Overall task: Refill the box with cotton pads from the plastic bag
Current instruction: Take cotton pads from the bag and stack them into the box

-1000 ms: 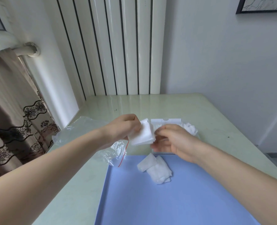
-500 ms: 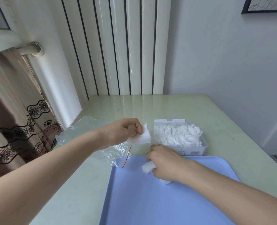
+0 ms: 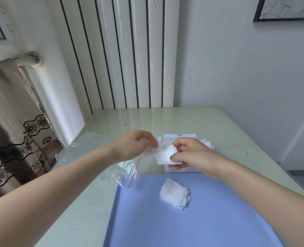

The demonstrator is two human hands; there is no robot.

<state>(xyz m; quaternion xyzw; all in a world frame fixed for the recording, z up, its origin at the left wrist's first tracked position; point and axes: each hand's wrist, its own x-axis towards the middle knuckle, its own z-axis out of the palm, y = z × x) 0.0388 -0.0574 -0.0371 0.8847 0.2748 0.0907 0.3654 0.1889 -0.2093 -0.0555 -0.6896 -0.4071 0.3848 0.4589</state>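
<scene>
My right hand (image 3: 190, 154) pinches a small stack of white cotton pads (image 3: 165, 155) in the air, just in front of the white box (image 3: 180, 136). Both hands largely hide the box; white pads show at its right end (image 3: 207, 142). My left hand (image 3: 137, 145) holds other white pads (image 3: 158, 140) between thumb and fingers, close beside the right hand's stack. A further clump of cotton pads (image 3: 175, 193) lies on the blue tray (image 3: 165, 225). The clear plastic bag (image 3: 87, 147) with a red seal line lies crumpled under my left forearm.
The pale green glossy table (image 3: 218, 125) carries everything; its right edge runs diagonally at the right. A white ribbed radiator (image 3: 129, 56) stands behind the table. A curtain (image 3: 14, 122) hangs at the left.
My right hand rose from the tray with a stack of pads and now sits in front of the box next to my left hand. One clump stays on the tray.
</scene>
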